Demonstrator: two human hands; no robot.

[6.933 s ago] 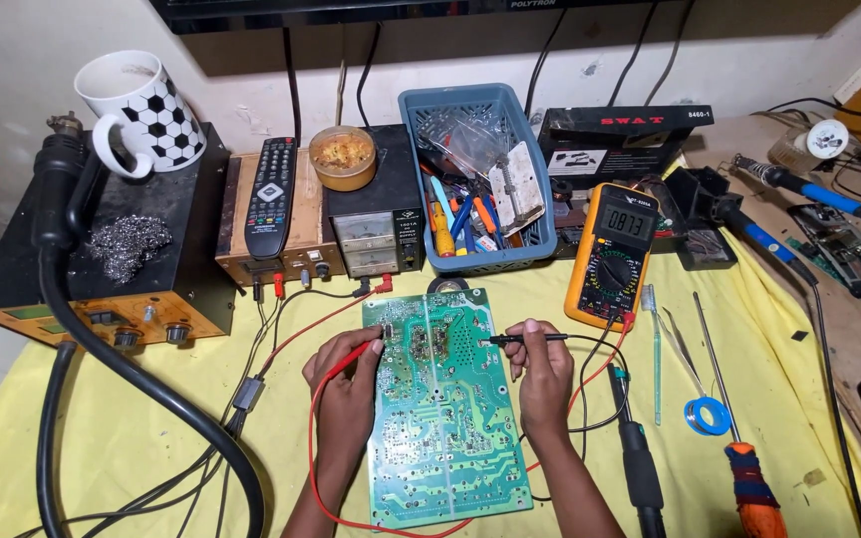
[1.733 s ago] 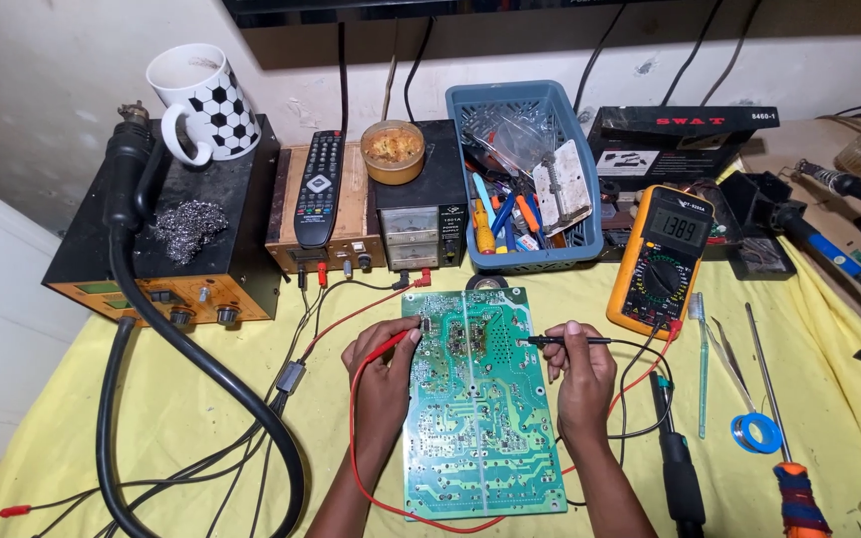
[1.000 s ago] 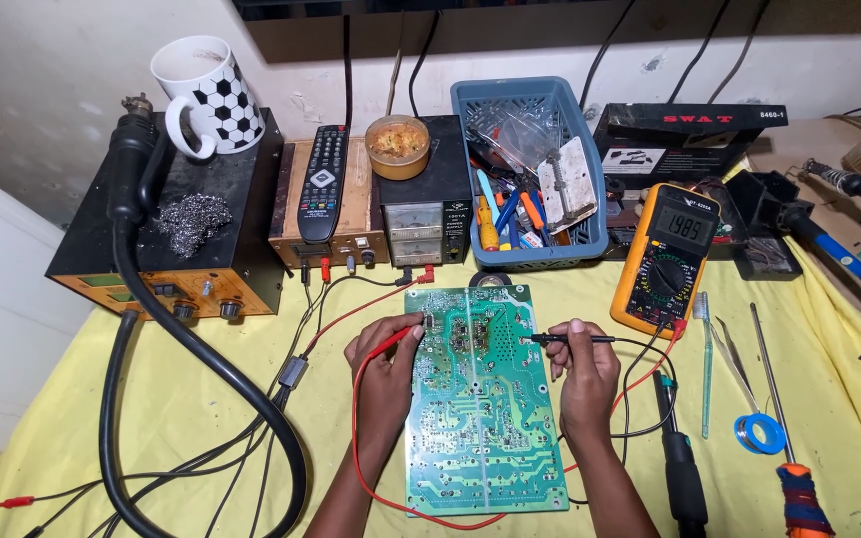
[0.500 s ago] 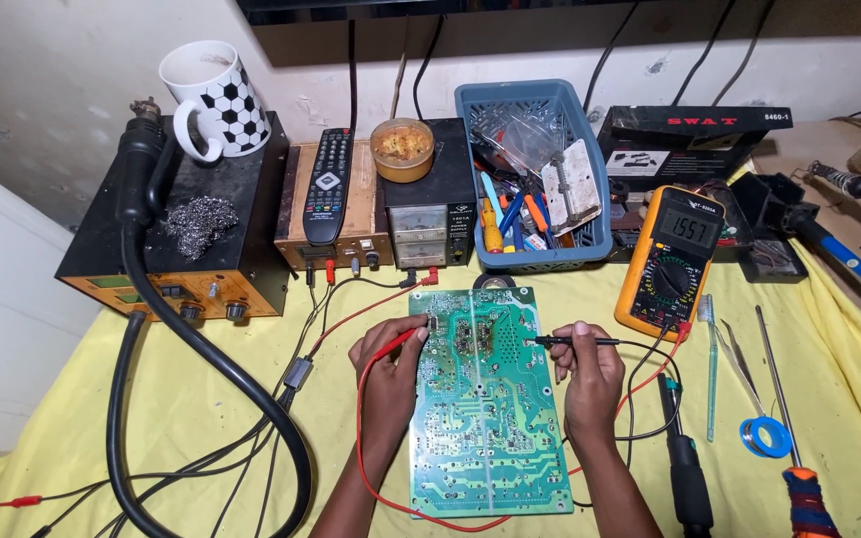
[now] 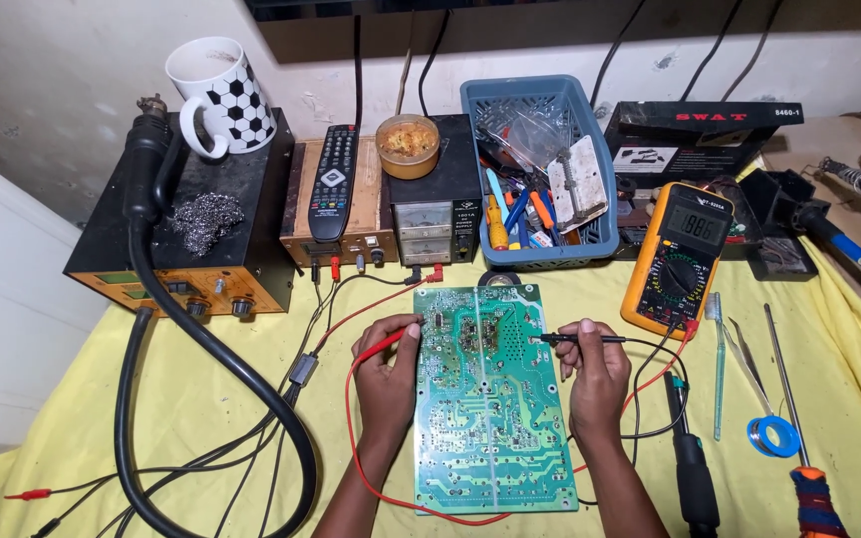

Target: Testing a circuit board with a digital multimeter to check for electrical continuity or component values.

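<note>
Board: flat green rectangular circuit board (image 5: 490,399), lying on yellow cloth (image 5: 201,399).
Left hand (image 5: 386,374): at board's left edge, gripping red probe (image 5: 391,341).
Right hand (image 5: 598,377): at board's right edge, gripping black probe (image 5: 580,339).
Meter: yellow multimeter (image 5: 677,259), right of board.

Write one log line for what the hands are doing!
left hand: red probe | right hand: black probe | both on circuit board

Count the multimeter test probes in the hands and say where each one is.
2. The red probe is in the left hand, tip at the green circuit board's left edge. The black probe is in the right hand, tip on the board's right side.
</note>
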